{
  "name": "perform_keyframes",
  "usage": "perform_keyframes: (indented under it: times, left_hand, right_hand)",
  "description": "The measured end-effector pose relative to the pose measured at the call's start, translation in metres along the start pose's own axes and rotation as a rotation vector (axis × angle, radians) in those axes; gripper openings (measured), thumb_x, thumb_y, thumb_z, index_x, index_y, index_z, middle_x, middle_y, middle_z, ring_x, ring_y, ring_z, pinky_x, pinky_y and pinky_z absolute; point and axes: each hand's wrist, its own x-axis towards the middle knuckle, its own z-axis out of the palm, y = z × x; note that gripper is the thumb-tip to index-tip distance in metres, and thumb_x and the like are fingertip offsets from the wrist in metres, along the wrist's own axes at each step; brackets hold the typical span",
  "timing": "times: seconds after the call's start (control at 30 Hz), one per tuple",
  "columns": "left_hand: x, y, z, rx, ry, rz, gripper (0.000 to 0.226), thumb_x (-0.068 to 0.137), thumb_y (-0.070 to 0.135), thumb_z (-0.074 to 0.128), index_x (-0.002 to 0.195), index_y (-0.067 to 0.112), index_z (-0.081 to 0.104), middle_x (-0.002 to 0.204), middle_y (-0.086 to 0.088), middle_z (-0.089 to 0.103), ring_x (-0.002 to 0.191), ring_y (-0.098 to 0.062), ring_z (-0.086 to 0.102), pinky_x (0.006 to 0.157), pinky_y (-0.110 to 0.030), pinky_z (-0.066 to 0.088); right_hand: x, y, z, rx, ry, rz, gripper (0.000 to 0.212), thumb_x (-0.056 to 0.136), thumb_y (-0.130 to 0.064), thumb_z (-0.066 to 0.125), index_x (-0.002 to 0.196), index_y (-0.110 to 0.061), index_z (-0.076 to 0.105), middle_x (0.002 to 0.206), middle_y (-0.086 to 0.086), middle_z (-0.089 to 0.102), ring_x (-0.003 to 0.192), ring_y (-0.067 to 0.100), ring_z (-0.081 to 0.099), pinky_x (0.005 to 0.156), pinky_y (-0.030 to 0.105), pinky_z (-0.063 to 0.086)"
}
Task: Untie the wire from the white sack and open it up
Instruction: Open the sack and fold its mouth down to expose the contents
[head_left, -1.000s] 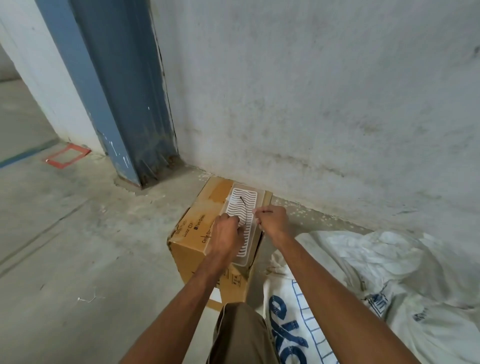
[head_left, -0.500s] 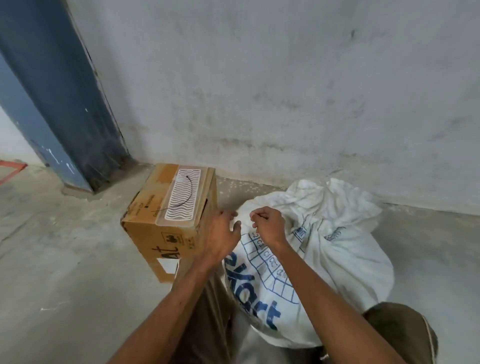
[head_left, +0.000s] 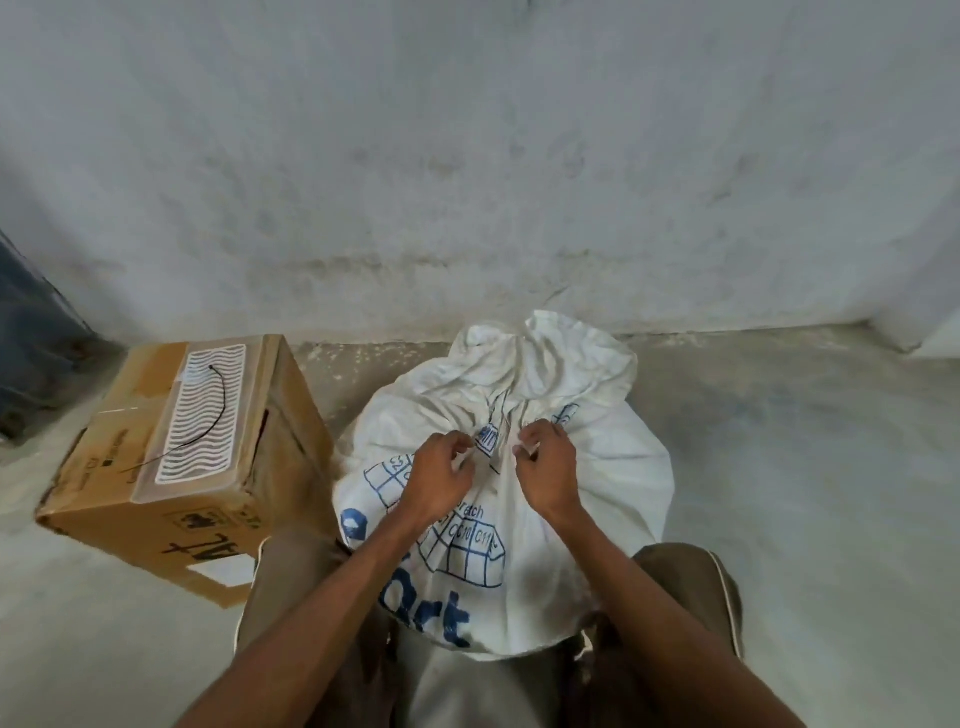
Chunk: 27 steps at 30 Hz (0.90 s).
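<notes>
A grey wall (head_left: 467, 156) fills twelve o'clock. The white sack (head_left: 597, 467) sits centre, between the person's knees. A cardboard box (head_left: 156, 519) stands at nine o'clock, the black wire (head_left: 215, 410) lying on it. Left hand (head_left: 436, 480) and right hand (head_left: 548, 475) pinch the sack's gathered neck.

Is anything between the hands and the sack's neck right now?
Nothing visible. The left hand and right hand are already on the gathered neck of the sack. The box sits apart, to the left, with the wire on it.
</notes>
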Motion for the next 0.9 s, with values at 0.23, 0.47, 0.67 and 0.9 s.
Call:
perform_keyframes:
  times: [0.23,0.47,0.67,0.9]
  left_hand:
    - [0.042,-0.002,0.039,-0.063,0.034,-0.029,0.026,0.094,0.034,0.063,0.109,0.014,0.068,0.096,0.0,0.073,0.088,-0.015,0.066,0.079,-0.03,0.052]
    - [0.061,-0.006,0.048,0.117,-0.026,-0.014,0.02,0.094,0.029,0.057,0.102,0.012,0.063,0.087,-0.004,0.071,0.08,-0.023,0.066,0.07,-0.04,0.054]
    - [0.039,0.007,0.018,-0.158,0.145,-0.125,0.016,0.098,0.019,0.059,0.106,0.006,0.066,0.093,-0.003,0.068,0.085,-0.018,0.064,0.073,-0.022,0.041]
    - [-0.017,0.021,-0.035,-0.303,0.232,-0.181,0.015,0.102,0.024,0.055,0.104,0.01,0.06,0.085,0.001,0.065,0.078,-0.017,0.059,0.064,-0.026,0.041]
  right_hand:
    - [0.024,0.037,0.027,-0.156,-0.084,-0.003,0.014,0.094,-0.033,0.061,0.101,-0.02,0.063,0.098,-0.002,0.061,0.09,0.014,0.056,0.075,0.033,0.048]
    - [0.036,0.027,0.039,-0.25,-0.121,0.088,0.005,0.091,-0.027,0.058,0.094,-0.024,0.057,0.085,-0.004,0.065,0.089,0.022,0.057,0.072,0.039,0.051]
    - [0.023,0.018,0.007,0.026,0.025,0.135,0.013,0.093,-0.014,0.062,0.087,-0.022,0.053,0.08,-0.005,0.061,0.073,0.014,0.06,0.068,0.031,0.048]
    - [-0.021,0.002,-0.057,0.185,0.093,0.131,0.009,0.096,-0.006,0.06,0.09,-0.006,0.053,0.078,-0.003,0.058,0.071,0.01,0.054,0.067,0.021,0.04]
